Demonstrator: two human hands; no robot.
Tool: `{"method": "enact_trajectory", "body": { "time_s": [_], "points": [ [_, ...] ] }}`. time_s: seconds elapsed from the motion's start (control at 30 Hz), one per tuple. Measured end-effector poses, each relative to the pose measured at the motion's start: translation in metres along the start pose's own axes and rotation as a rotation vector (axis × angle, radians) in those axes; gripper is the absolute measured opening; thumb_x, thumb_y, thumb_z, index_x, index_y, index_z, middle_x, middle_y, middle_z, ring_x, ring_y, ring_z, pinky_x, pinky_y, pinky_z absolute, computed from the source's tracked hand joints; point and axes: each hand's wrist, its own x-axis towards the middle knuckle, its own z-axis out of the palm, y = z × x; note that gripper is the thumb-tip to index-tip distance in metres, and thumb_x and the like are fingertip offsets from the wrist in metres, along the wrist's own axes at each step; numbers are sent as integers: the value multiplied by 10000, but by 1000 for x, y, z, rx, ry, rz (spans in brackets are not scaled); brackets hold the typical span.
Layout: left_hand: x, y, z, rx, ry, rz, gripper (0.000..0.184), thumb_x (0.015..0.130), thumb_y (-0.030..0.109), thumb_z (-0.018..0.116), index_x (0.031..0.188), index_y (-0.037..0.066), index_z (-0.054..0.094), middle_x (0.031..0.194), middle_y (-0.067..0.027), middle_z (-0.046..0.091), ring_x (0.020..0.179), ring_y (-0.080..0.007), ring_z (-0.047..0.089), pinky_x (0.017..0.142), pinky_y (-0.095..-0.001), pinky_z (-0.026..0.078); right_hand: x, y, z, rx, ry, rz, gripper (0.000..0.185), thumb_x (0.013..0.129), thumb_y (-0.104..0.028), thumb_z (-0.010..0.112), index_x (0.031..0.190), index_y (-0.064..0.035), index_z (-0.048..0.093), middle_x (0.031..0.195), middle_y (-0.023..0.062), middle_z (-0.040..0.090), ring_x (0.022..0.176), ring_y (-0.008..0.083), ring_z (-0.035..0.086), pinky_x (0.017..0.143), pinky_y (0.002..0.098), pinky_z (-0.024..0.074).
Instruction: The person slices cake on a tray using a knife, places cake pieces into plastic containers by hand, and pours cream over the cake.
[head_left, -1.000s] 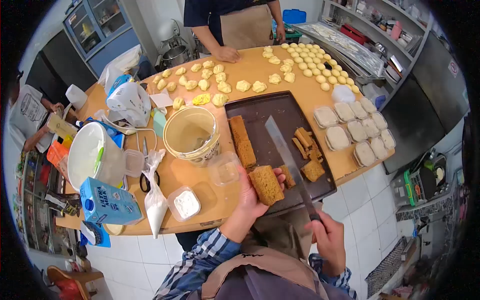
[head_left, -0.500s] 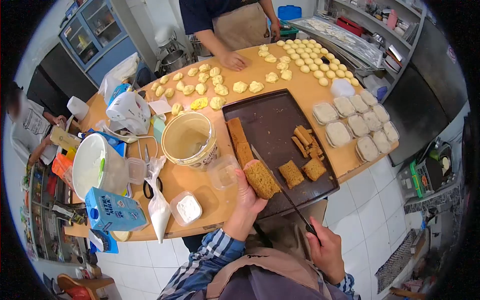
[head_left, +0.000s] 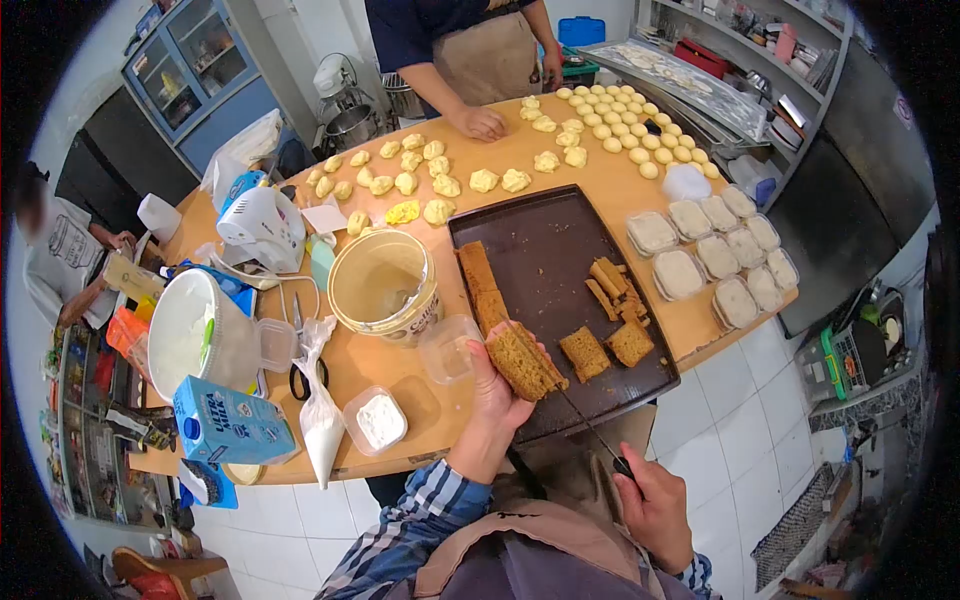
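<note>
My left hand [head_left: 492, 402] is closed around a block of brown sponge cake [head_left: 522, 364], held over the near left part of a dark baking tray [head_left: 545, 220]. In my right hand [head_left: 655, 505] is the black handle of a long thin knife [head_left: 588, 424]. Its blade runs up to the right side of the cake block and meets it; how deep it sits I cannot tell. A long cake strip [head_left: 480, 283] lies along the tray's left side. Two cake squares [head_left: 584, 354] and a heap of cut-off crusts [head_left: 618, 288] rest on the right.
Left of the tray stand a cream-coloured tub [head_left: 383, 285], a filled piping bag [head_left: 321, 405], a small tub of white cream [head_left: 378, 421] and a milk carton [head_left: 235, 422]. Dough pieces [head_left: 437, 210] and filled plastic boxes [head_left: 679, 274] lie beyond. Another person's hand [head_left: 480, 123] rests across the table.
The knife blade has shifted left against the cake block, and the block has tilted slightly in my left hand. Across the table, the other person's hand has closed more.
</note>
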Motion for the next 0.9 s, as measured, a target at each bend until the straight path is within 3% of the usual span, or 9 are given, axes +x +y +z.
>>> {"method": "enact_trajectory", "body": {
  "time_s": [0.9],
  "points": [
    [-4, 3, 10, 9, 34, 19, 732, 700, 745, 576, 1076, 118, 541, 916, -33, 583, 851, -178, 569, 802, -337, 476, -4, 4, 1, -2, 26, -45, 455, 787, -116, 704, 1216, -51, 570, 673, 146, 573, 530, 308, 566, 476, 387, 441]
  ]
}}
